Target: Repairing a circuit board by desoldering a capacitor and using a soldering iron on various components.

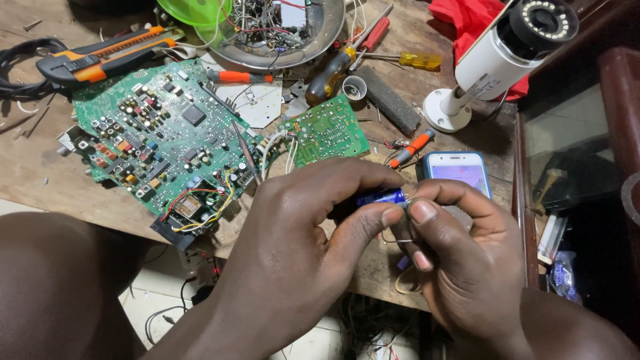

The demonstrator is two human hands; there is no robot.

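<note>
My left hand [300, 240] pinches a small blue cylindrical capacitor [381, 197] between thumb and fingers. Opposite it, my right hand [460, 260] meets it at the capacitor's right end, fingertips closed on the thin wire leads [399, 239] that curl below. Both hands hover over the front edge of a worn wooden workbench [40, 180]. A large green circuit board [160, 140] lies to the left of my hands, a smaller green board [327, 133] just beyond them.
A smartphone [460, 170] with a lit screen lies behind my right hand. A white security camera [497, 57], several screwdrivers [347, 57], an orange-and-black utility knife [100, 57], a metal bowl of parts [280, 30] and a red cloth [467, 20] crowd the back.
</note>
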